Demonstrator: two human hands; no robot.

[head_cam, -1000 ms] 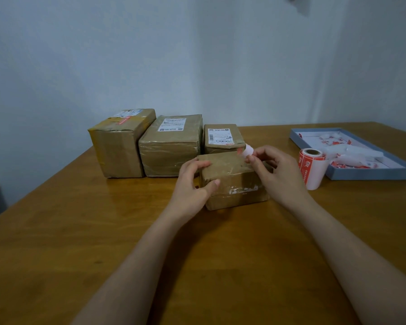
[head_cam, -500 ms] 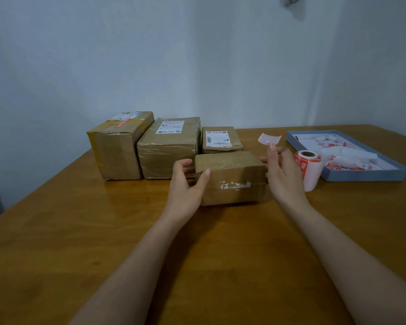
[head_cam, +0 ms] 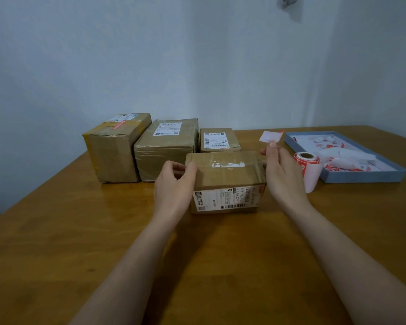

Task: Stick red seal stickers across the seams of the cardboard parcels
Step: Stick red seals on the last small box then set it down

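A small cardboard parcel (head_cam: pixel 225 177) stands on the wooden table (head_cam: pixel 80 231), its taped side up and its shipping label facing me. My left hand (head_cam: pixel 174 186) grips its left end. My right hand (head_cam: pixel 283 177) presses against its right end while its fingertips pinch a seal sticker (head_cam: pixel 270 136) that stands up above the parcel, white back toward me with a red edge. Behind the parcel, three more parcels sit in a row: a large one (head_cam: pixel 114 148), a middle one (head_cam: pixel 165 146) and a small one (head_cam: pixel 218 140). A roll of red seal stickers (head_cam: pixel 308 170) stands just right of my right hand.
A shallow blue tray (head_cam: pixel 361 177) with crumpled white and red sticker backings lies at the right. A pale wall runs close behind the row of parcels. Bare tabletop stretches toward me and to the left.
The front parcel has been rolled toward me, so its shipping label now faces me. My right hand lifted off the parcel's top with the sticker and went to its right end.
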